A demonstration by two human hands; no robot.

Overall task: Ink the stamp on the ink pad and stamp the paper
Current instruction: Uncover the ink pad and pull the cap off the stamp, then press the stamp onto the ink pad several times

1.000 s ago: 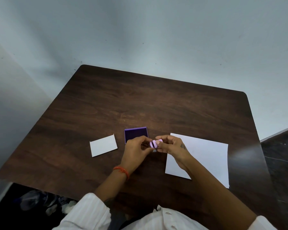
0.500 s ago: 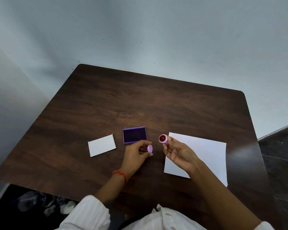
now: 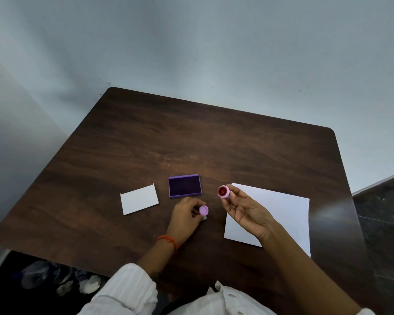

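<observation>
dark wood table (image 3: 214,144) under a pale grey wall. my right hand (image 3: 245,210) is raised palm up, fingertips pinching the small pink stamp (image 3: 223,192), its red face turned up toward me. just left of that grip sits the open purple ink pad (image 3: 185,186), not touching the stamp. beneath and right of my right hand lies the white paper (image 3: 282,214). my left hand (image 3: 185,215) rests on the table, fingers closed on the lilac cap (image 3: 203,210). farther left lies a white card (image 3: 139,199).

no readable text, labels, numbers or signs anywhere
</observation>
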